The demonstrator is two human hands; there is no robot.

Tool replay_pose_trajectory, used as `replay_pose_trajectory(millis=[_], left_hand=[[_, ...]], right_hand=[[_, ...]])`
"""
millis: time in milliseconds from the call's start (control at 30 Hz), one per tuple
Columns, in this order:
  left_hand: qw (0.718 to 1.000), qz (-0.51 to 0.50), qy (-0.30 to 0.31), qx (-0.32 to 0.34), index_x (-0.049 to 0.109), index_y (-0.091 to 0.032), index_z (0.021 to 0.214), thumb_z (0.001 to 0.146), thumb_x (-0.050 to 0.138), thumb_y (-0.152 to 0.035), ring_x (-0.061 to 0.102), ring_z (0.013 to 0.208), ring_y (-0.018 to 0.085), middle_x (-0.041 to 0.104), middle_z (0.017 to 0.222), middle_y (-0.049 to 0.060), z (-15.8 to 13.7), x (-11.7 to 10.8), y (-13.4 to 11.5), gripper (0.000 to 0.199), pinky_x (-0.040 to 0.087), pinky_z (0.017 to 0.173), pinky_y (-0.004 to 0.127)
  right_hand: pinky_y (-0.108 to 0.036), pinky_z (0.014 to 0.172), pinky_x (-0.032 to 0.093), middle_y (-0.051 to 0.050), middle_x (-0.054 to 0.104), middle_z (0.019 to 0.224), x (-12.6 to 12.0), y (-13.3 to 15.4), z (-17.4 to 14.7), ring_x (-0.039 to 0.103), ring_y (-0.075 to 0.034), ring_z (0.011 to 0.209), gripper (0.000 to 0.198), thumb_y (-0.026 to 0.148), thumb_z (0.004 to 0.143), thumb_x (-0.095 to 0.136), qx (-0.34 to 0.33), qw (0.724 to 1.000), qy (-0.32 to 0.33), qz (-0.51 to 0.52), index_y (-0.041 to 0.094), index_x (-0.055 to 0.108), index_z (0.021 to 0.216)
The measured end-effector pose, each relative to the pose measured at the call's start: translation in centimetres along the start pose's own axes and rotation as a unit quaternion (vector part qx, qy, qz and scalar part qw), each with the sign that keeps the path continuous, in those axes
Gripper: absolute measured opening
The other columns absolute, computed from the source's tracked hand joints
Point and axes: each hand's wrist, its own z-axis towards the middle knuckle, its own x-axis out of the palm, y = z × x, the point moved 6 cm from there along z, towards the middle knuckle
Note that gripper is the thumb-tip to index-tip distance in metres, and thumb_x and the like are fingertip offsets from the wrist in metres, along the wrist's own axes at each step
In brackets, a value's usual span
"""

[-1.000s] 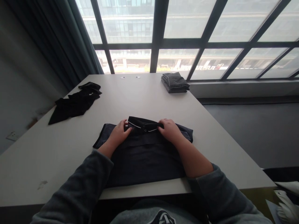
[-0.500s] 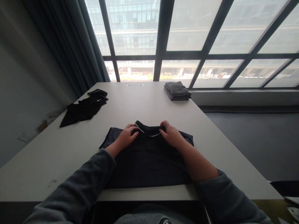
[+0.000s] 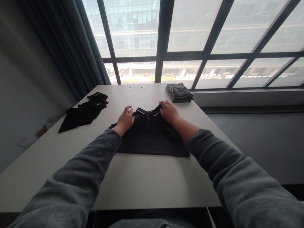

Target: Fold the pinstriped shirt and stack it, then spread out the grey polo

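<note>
A dark polo shirt (image 3: 152, 137) with a white-edged collar and small buttons lies front up on the table, its hem toward me. My right hand (image 3: 169, 111) is closed on the right end of the collar (image 3: 155, 110), thumb and fingers pinching it. At the left shoulder of the shirt rests my left hand (image 3: 125, 120), fingers apart and slightly raised, beside the collar rather than on it. My forearms cover parts of both sleeves.
A white table (image 3: 142, 180) stretches to the window. Crumpled black garments (image 3: 83, 112) lie at its left edge. A folded stack of clothes (image 3: 180, 92), striped on top, sits at the far right. A dark curtain (image 3: 71, 41) hangs at the left.
The shirt has slid away from me toward the window, and both arms have stretched forward with it. My left hand has come off the collar; my right hand still holds its right end.
</note>
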Motion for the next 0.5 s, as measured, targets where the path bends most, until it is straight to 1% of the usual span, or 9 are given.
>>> replay_pose_trajectory(millis=[33,67,100,167,233,300,333,400,500], left_hand=[[1.000,0.011,0.012,-0.005,0.062,-0.009,0.145,0.096,0.060,-0.024,0.057,0.141,0.036,0.043,0.164,0.023,0.0,0.8,0.2,0.051,0.047,0.119,0.048],[0.999,0.017,0.036,0.002,0.063,-0.011,0.144,0.096,0.062,-0.028,0.052,0.145,0.037,0.045,0.163,0.022,-0.4,1.7,0.4,0.050,0.044,0.122,0.049],[0.997,0.019,0.068,0.018,0.065,-0.015,0.142,0.097,0.063,-0.032,0.051,0.146,0.036,0.050,0.161,0.020,-1.0,2.7,0.5,0.049,0.042,0.123,0.050],[0.991,0.020,0.125,0.050,0.066,-0.023,0.144,0.098,0.062,-0.039,0.053,0.144,0.035,0.057,0.157,0.015,-3.0,4.3,1.1,0.048,0.043,0.120,0.051],[0.988,0.031,0.141,0.046,0.063,-0.028,0.148,0.100,0.060,-0.043,0.056,0.140,0.035,0.058,0.156,0.013,-4.9,4.9,2.4,0.051,0.045,0.115,0.051],[0.990,0.054,0.128,0.016,0.061,-0.028,0.150,0.102,0.056,-0.045,0.057,0.137,0.036,0.059,0.155,0.015,-6.0,4.6,4.2,0.052,0.045,0.112,0.051],[0.990,0.067,0.120,0.001,0.061,-0.028,0.150,0.102,0.055,-0.046,0.057,0.136,0.036,0.059,0.153,0.016,-6.2,4.4,5.0,0.052,0.044,0.111,0.052],[0.989,0.092,0.112,-0.029,0.063,-0.026,0.147,0.102,0.053,-0.046,0.056,0.136,0.038,0.060,0.151,0.018,-6.1,3.9,6.4,0.050,0.043,0.109,0.053],[0.984,0.124,0.119,-0.052,0.069,-0.023,0.135,0.102,0.051,-0.042,0.060,0.127,0.039,0.067,0.138,0.018,-4.9,3.4,7.4,0.042,0.044,0.104,0.055]], right_hand=[[-0.043,0.100,0.046,-0.021,0.060,0.145,0.7,0.2,-0.2,0.056,-0.036,0.127,0.046,0.028,0.105,0.052,0.002,1.000,-0.007,-0.008,0.019,0.054,0.150],[-0.045,0.103,0.045,-0.022,0.057,0.149,1.6,0.5,-0.6,0.054,-0.036,0.131,0.046,0.028,0.104,0.055,-0.004,1.000,-0.001,-0.015,0.018,0.056,0.149],[-0.045,0.104,0.045,-0.021,0.056,0.149,2.6,0.8,-1.3,0.053,-0.036,0.132,0.045,0.030,0.103,0.058,-0.019,1.000,0.016,-0.019,0.018,0.059,0.147],[-0.043,0.106,0.045,-0.021,0.060,0.144,4.8,1.0,-3.3,0.055,-0.034,0.129,0.042,0.035,0.103,0.061,-0.059,0.996,0.067,-0.015,0.016,0.065,0.140],[-0.040,0.109,0.044,-0.019,0.064,0.139,6.5,0.5,-5.6,0.059,-0.031,0.126,0.041,0.038,0.105,0.059,-0.095,0.989,0.111,0.002,0.016,0.067,0.138],[-0.039,0.113,0.041,-0.017,0.063,0.141,7.4,-0.8,-7.5,0.059,-0.028,0.128,0.043,0.040,0.106,0.057,-0.115,0.986,0.121,0.024,0.016,0.065,0.142],[-0.039,0.115,0.039,-0.017,0.062,0.143,7.5,-1.7,-8.2,0.058,-0.028,0.129,0.045,0.039,0.106,0.056,-0.112,0.987,0.112,0.030,0.016,0.064,0.144],[-0.043,0.116,0.037,-0.017,0.062,0.143,7.4,-3.5,-8.8,0.058,-0.030,0.130,0.047,0.039,0.105,0.057,-0.080,0.993,0.086,0.023,0.017,0.063,0.145],[-0.047,0.110,0.039,-0.018,0.066,0.133,7.3,-5.4,-8.4,0.058,-0.034,0.125,0.045,0.038,0.101,0.060,-0.021,0.996,0.081,-0.019,0.016,0.066,0.140]])
